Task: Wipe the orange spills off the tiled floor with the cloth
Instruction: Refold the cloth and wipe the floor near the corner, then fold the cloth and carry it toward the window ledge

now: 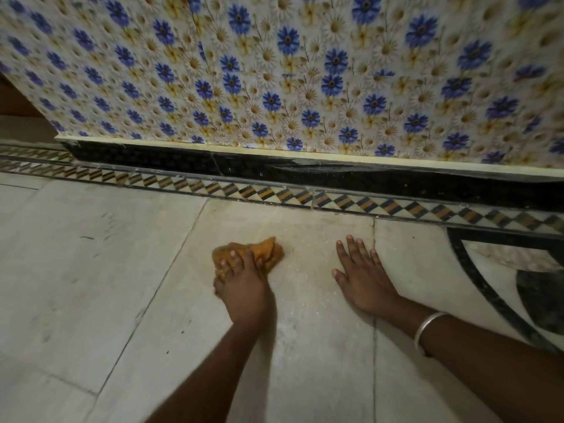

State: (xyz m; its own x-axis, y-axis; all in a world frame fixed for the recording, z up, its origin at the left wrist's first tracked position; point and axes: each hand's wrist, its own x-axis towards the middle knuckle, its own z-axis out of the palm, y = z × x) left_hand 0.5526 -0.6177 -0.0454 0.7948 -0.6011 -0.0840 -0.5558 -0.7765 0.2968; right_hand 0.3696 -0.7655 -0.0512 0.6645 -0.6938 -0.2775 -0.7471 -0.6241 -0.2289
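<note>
My left hand (241, 285) presses a crumpled orange-stained cloth (265, 251) flat on the pale tiled floor (91, 270), fingers closed over it. The cloth bunches out past my fingertips toward the wall. My right hand (363, 276) lies flat on the same tile to the right of the cloth, palm down with fingers spread, holding nothing; a silver bangle (427, 328) circles that wrist. A faint yellowish-orange film (305, 239) tints the tile between and beyond the two hands.
A flower-patterned wall (274, 71) rises just ahead, with a black skirting strip (335, 175) and a patterned triangle border (244, 190) at its foot. A black curved inlay (476, 276) marks the floor at the right.
</note>
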